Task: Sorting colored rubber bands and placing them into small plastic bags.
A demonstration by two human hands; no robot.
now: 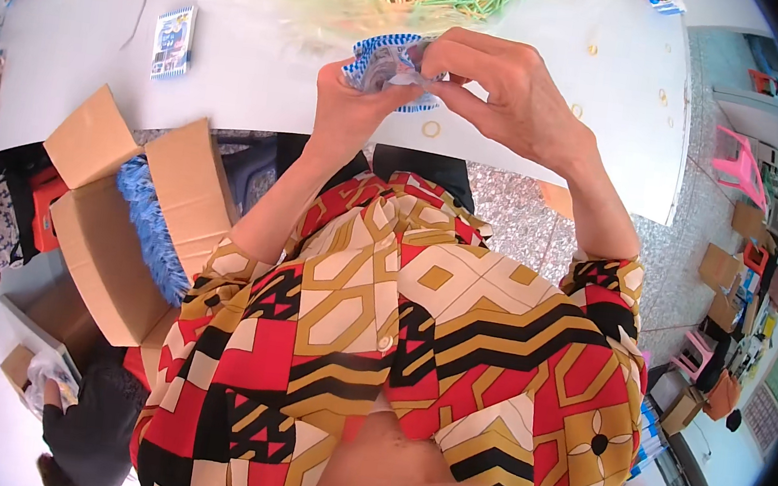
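- I'm seeing the left hand (353,103) gripping a blue-and-white patterned packet stack (384,66) upright for access
- The right hand (496,86) is pinching its top edge, steadying it above the white table (265,63)

Between your two hands you hold a blue-and-white packet (393,71). Well left of your left hand, a flat blue-and-white packet (173,42) lies on the white table. Below it, an open brown cardboard box (120,220) holds blue packets.
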